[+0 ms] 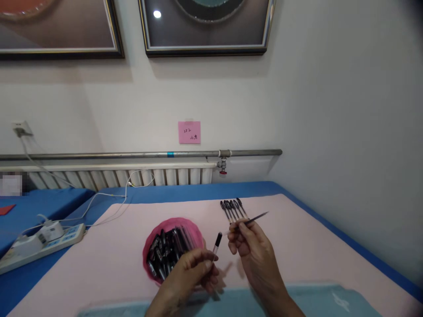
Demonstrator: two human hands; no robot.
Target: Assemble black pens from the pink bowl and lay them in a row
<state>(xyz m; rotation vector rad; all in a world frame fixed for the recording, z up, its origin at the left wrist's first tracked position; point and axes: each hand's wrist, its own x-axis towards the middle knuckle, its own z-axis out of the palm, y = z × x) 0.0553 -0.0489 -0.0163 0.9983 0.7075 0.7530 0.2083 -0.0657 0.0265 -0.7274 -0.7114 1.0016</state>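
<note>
Grips in the left hand (194,266), between thumb and curled fingers, a slim clear tube with a black end (217,241), tilted with that end up; pinches in the right hand (256,251) a thin dark pointed rod (258,218), aimed up and rightward past the fingers; holds both pieces near each other, with a narrow space between; has, just left of the left grip, a round pink bowl with a scalloped rim (145,251), filled with glossy black pen caps (159,254) and slim clear sticks (187,237); cannot tell whether touching that rim; has, just beyond the right grip, a row of black-topped slender pens (231,208), side by side, near ends hidden; gets the widest room right of the right grip, over a pale pink sheet (313,246), out to a blue table cover (198,193) and the white wall (373,176); has, beneath both wrists, a pale teal cloth (310,299), with a far edge just short of the grips.
</note>
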